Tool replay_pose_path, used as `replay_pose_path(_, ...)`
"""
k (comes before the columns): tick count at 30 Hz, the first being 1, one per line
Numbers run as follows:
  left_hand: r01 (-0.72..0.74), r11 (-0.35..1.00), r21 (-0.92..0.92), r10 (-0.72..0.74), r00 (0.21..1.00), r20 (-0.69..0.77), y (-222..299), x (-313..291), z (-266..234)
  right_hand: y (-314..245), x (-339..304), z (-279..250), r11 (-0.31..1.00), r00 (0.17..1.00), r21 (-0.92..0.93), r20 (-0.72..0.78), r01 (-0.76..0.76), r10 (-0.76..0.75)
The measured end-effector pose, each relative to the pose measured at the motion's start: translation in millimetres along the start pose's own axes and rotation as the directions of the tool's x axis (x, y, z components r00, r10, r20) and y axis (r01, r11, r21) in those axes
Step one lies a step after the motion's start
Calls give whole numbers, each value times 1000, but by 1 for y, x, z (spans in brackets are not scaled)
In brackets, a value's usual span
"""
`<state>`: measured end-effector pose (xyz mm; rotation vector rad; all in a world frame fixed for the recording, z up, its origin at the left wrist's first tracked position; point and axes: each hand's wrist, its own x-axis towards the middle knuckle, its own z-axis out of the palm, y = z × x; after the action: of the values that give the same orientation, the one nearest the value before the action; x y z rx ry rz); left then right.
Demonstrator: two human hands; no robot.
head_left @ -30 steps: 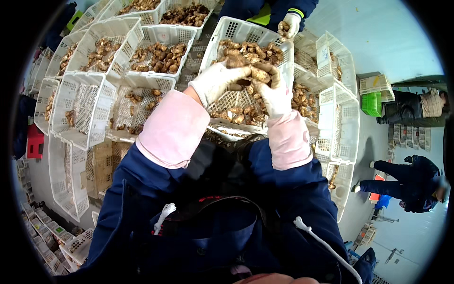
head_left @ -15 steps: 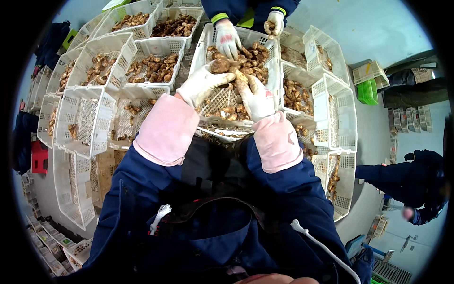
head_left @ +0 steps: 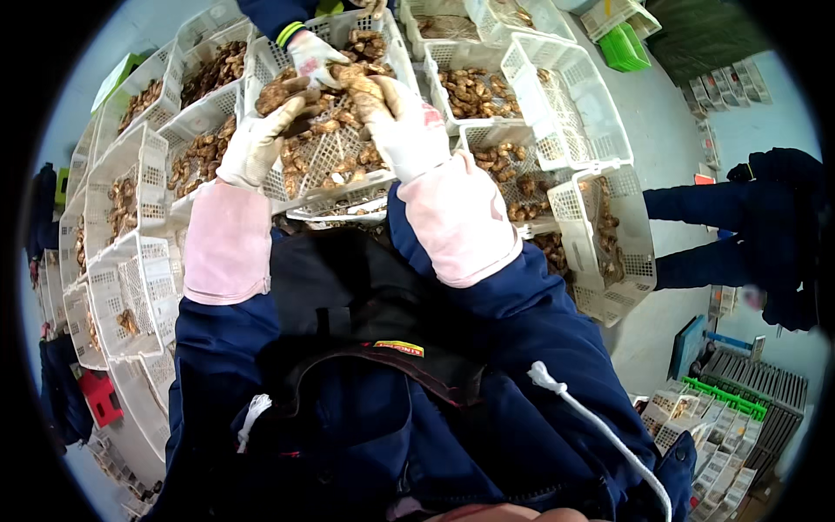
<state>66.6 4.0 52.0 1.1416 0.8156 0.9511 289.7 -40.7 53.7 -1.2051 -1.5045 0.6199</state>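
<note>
My left hand point(head_left: 254, 146), in a soiled white glove, is over the near left side of a white mesh basket point(head_left: 407, 65). Its brown-stained fingers look apart beside a pile of brown mushrooms point(head_left: 277, 92), and no mushroom shows clearly between them. In my right hand point(head_left: 407, 126), also gloved, is a long, thick mushroom point(head_left: 355, 82) gripped near its end above the same basket. Loose mushrooms point(head_left: 326, 123) lie on the mesh bottom below. A co-worker's gloved hand point(head_left: 315, 59) reaches in from the far side, close to the mushroom I hold.
Mushroom baskets crowd both sides, including one on the left point(head_left: 198, 157) and one on the right point(head_left: 477, 91). A tilted basket point(head_left: 565, 104) stands farther right. A green crate point(head_left: 623, 48) is at the far right, and a person point(head_left: 748, 213) stands to the right.
The view has shifted, so the baskets appear farther left. My hands have moved apart; the left no longer clearly holds the large-capped mushroom, while the right still holds the long one.
</note>
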Motion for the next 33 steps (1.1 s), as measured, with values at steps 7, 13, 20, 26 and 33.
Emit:
replay_pose_path(7, 90, 992, -91, -105, 978, -182, -28, -1, -32, -19, -23, -83, 858, 899, 322, -39, -401, 435)
replay_pose_path(13, 123, 989, -88, -137, 974, -182, -33, 3, -20, 126, -114, -228, 641, 480, 319, -456, -698, 750)
replay_pose_path(20, 102, 988, -115, -117, 984, -134, -43, 0, -46, 214, -240, -368, 661, 68, 700, -671, -270, 739)
replay_pose_path(26, 100, 994, -32, -104, 977, -188, -29, -14, -20, 148, -192, -264, 498, 489, 801, -305, -332, 817)
replay_pose_path(33, 118, 972, -202, -155, 972, -179, -35, -17, -14, 121, -154, -200, 151, 745, 939, 141, -310, 652)
